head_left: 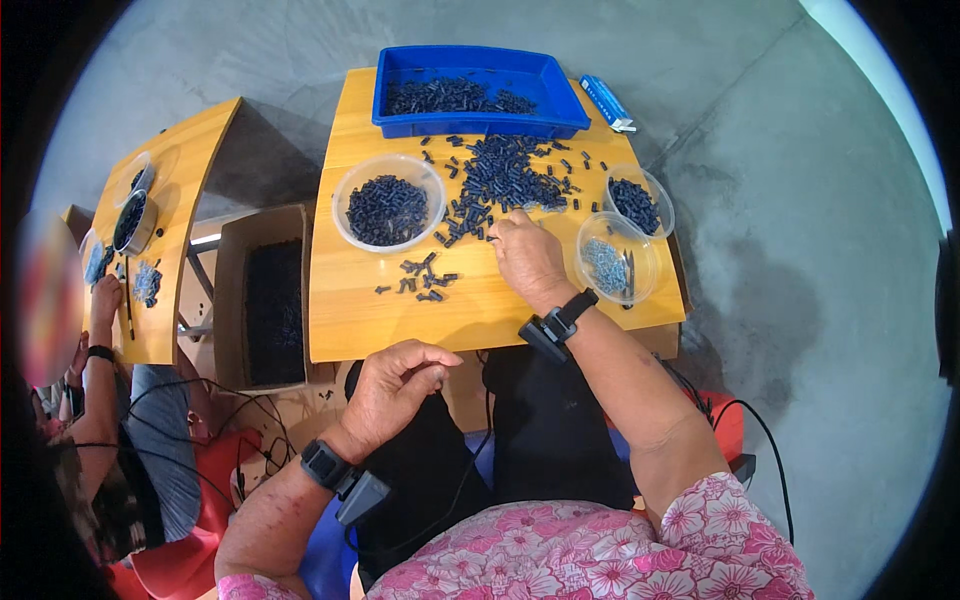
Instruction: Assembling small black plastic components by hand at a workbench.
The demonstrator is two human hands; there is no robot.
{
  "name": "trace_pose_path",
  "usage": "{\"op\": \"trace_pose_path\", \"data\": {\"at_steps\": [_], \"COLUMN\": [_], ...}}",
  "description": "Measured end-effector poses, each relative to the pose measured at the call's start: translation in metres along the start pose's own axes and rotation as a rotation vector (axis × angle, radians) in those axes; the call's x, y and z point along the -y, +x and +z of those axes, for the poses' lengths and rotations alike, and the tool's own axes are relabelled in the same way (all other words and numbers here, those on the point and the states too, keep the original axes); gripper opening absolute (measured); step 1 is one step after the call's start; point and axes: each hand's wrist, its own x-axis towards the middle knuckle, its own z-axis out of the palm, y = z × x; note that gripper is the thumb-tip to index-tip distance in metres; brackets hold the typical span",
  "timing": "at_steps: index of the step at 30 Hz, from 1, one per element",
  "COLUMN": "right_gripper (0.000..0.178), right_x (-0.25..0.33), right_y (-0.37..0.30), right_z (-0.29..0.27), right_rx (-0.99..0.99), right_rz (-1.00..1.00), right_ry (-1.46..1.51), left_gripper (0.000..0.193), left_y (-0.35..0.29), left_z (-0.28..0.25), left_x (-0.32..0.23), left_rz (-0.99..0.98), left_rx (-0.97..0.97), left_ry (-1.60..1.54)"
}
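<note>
My right hand (528, 258) is over the table, its fingers drawn together at the near edge of a loose pile of small black cylindrical parts (505, 170). Whatever sits at those fingertips is too small to make out. In front of the table's near edge, above my lap, I hold my left hand (398, 385) with fingers curled and thumb close to the index finger; any thing inside is hidden. A few separate black parts (428, 277) lie on the wood between the hands and a round clear tub of black parts (387, 210).
A blue tray (482, 125) with black parts stands at the far edge, beside a blue-and-white box (606, 103). On the right are a tub of black parts (636, 205) and a tub of small light-blue pieces (606, 265). A cardboard box (232, 290) and a co-worker's table (190, 180) are left.
</note>
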Motion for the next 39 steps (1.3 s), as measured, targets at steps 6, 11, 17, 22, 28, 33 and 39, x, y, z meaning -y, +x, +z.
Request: {"op": "trace_pose_path", "data": {"at_steps": [6, 11, 17, 22, 28, 33, 39], "right_gripper": [0.010, 0.014, 0.010, 0.012, 0.015, 0.015, 0.014], "right_x": [-0.002, 0.015, 0.053, 0.074, 0.082, 0.084, 0.088], "right_y": [-0.003, -0.022, -0.058, -0.083, -0.110, -0.119, -0.126], "right_z": [-0.001, -0.021, -0.077, -0.109, -0.129, -0.130, -0.143], "right_rx": [0.099, 0.113, 0.174, 0.127, 0.168, 0.041, 0.134], "right_rz": [-0.020, -0.040, -0.268, -0.458, -0.490, -0.579, -0.285], "right_ry": [-0.088, 0.040, 0.741, 0.637, 0.359, 0.602, 0.882], "left_gripper": [0.017, 0.019, 0.018, 0.018, 0.018, 0.014, 0.014], "left_y": [0.002, 0.001, -0.001, -0.018, -0.043, -0.056, -0.059], "left_z": [0.003, 0.006, 0.015, 0.028, 0.045, 0.051, 0.051], "left_x": [-0.006, -0.009, -0.033, -0.053, -0.072, -0.069, -0.070], "left_rz": [0.035, 0.009, -0.078, -0.023, -0.040, -0.088, -0.079], "left_rx": [0.032, -0.022, -0.221, -0.198, -0.183, -0.189, -0.141], "left_ry": [0.090, 0.061, -0.201, -0.194, -0.116, -0.279, -0.511]}}
